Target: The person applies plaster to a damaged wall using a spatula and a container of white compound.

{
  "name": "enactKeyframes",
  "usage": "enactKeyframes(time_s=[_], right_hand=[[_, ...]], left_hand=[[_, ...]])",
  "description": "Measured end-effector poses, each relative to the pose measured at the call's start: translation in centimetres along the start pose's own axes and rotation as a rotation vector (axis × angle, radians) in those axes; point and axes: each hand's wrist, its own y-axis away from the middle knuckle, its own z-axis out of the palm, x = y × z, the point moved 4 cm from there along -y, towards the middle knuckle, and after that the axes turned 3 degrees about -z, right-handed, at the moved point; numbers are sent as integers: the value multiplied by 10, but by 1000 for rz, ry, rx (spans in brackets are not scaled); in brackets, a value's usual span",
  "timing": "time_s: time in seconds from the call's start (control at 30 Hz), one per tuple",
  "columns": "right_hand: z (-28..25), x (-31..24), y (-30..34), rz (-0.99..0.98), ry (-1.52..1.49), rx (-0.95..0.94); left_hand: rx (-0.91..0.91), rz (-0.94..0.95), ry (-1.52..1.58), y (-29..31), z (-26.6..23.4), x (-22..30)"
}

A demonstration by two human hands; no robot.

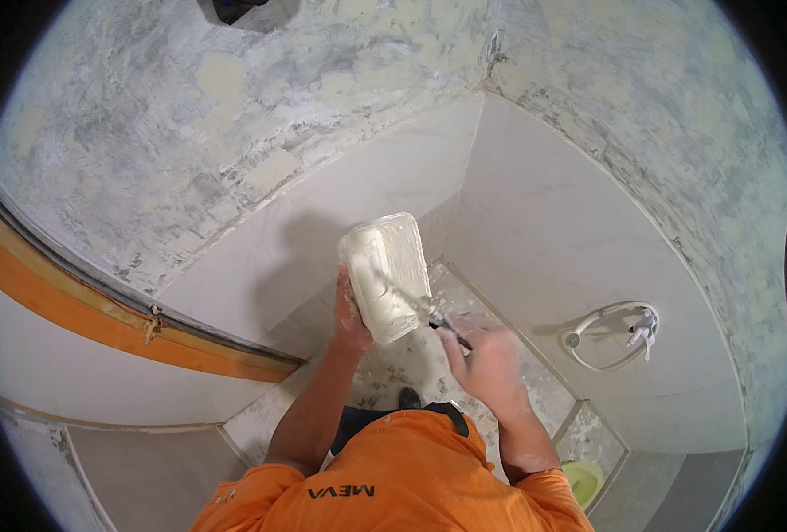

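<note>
Above the floor and in front of me, a pale rectangular tub (391, 333) is tilted in my left hand (351, 312), whose fingers wrap around its left side. Creamy white filler (372, 277) coats the inside of the tub. My right hand (489, 362), dusted white and slightly blurred, grips the black handle of a putty knife (438, 319) at the tub's lower right edge. The knife's blade reaches in over the filler and is smeared by motion, so its exact contact with the filler cannot be told.
Patchy filled walls (234, 115) meet in a corner above white panels (553, 195). A hand shower hose (602, 366) hangs by a white mixer tap (645, 330) at right. A green basin (583, 479) stands low right. An orange-brown wooden frame (145, 332) crosses the left.
</note>
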Motion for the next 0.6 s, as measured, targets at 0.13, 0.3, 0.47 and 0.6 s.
enactKeyframes(time_s=[0.13, 0.3, 0.47, 0.6], right_hand=[[-1, 1, 3, 177, 33, -11], [22, 0, 19, 273, -121, -10], [25, 4, 25, 527, -458, -44], [36, 14, 30, 586, -632, -66]], left_hand=[[-131, -7, 163, -4, -11, -3], [-100, 30, 81, -9, 3, -9], [-84, -4, 34, -10, 11, -10], [-97, -3, 43, -12, 18, -14]])
